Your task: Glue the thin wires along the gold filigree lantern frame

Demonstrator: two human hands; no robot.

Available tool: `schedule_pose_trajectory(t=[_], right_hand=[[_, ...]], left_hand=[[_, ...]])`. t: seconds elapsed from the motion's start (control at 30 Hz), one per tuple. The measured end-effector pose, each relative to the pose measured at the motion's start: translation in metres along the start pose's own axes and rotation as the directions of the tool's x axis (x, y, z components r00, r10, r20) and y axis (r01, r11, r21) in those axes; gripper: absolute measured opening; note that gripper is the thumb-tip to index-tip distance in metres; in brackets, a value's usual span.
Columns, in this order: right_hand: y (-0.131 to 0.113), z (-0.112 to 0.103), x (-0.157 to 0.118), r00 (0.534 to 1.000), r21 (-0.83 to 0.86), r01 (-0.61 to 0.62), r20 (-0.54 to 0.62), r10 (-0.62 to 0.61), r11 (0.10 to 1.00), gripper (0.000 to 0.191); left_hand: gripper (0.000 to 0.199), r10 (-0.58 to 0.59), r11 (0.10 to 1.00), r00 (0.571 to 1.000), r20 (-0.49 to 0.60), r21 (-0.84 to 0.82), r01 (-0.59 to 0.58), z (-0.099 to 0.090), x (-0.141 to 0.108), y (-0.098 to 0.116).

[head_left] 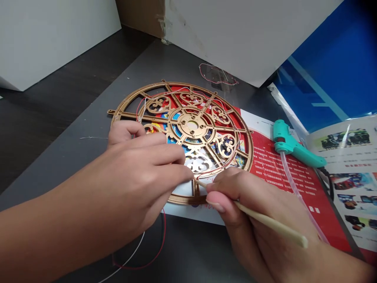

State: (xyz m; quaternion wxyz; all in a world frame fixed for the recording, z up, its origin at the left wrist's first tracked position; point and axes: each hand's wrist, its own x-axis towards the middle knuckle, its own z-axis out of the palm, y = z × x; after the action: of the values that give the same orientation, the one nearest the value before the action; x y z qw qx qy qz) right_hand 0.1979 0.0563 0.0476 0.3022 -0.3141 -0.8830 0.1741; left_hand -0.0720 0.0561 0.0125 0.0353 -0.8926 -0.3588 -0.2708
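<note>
A round gold-brown wooden wheel (193, 125) with spokes and scrollwork lies over printed sheets on the dark table. My left hand (147, 169) curls over its near left side, gripping it, with the index fingertip by a short near spoke. The thumb is hidden. In my right hand (253, 200) is a pale, tapered wooden stick (273, 226), held like a pen. Its thin tip meets the near spoke, where a bit of red wire shows. Thin red and white wire (164, 232) runs around the wheel and hangs in a loop below my left hand.
A teal glue gun (294, 145) with a clear glue stick (290, 179) lies at the right on a red-and-white printed sheet (273, 165). Behind the wheel rests a loose wire loop (218, 81). White boxes (235, 35) and a blue panel (338, 70) stand at the back.
</note>
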Motion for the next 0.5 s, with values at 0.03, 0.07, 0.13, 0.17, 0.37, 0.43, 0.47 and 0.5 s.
schedule_pose_trajectory(t=[0.03, 0.07, 0.13, 0.17, 0.37, 0.43, 0.47, 0.5], right_hand=[[0.0000, 0.0003, -0.0006, 1.000, 0.004, -0.004, 0.005, 0.004, 1.000, 0.052], [0.0002, 0.0006, -0.0014, 1.000, 0.014, -0.010, 0.007, 0.010, 1.000, 0.051], [0.0009, 0.0006, -0.0029, 1.000, 0.041, -0.021, 0.017, 0.020, 0.999, 0.047], [0.0011, 0.0002, -0.0036, 1.000, 0.056, -0.026, 0.010, 0.025, 0.998, 0.045], [-0.0008, -0.0037, -0.0042, 0.997, 0.034, -0.044, -0.063, 0.046, 0.998, 0.033], [-0.0008, -0.0031, -0.0029, 0.998, 0.030, -0.037, -0.042, 0.038, 0.999, 0.037], [-0.0005, -0.0025, -0.0021, 0.999, 0.037, -0.031, -0.039, 0.032, 0.999, 0.040], [-0.0003, -0.0018, -0.0013, 0.999, 0.042, -0.028, -0.020, 0.029, 0.999, 0.042]], left_hand=[[0.047, -0.001, 1.000, 1.000, -0.007, -0.002, 0.001, -0.0004, -0.0003, -0.0003], [0.046, -0.007, 1.000, 1.000, -0.003, -0.006, 0.007, -0.0006, -0.0005, -0.0005], [0.043, -0.007, 1.000, 1.000, 0.000, -0.015, 0.007, -0.0002, -0.0005, 0.0000], [0.041, -0.002, 1.000, 1.000, 0.009, -0.020, 0.002, 0.0004, -0.0003, 0.0007], [0.041, -0.024, 0.999, 1.000, 0.010, -0.036, 0.024, 0.0019, 0.0004, 0.0034], [0.040, -0.011, 0.999, 1.000, 0.014, -0.040, 0.011, 0.0013, 0.0003, 0.0026], [0.040, -0.010, 0.999, 1.000, 0.007, -0.036, 0.010, 0.0010, 0.0003, 0.0021], [0.040, -0.010, 0.999, 1.000, 0.002, -0.035, 0.010, 0.0008, 0.0004, 0.0017]])
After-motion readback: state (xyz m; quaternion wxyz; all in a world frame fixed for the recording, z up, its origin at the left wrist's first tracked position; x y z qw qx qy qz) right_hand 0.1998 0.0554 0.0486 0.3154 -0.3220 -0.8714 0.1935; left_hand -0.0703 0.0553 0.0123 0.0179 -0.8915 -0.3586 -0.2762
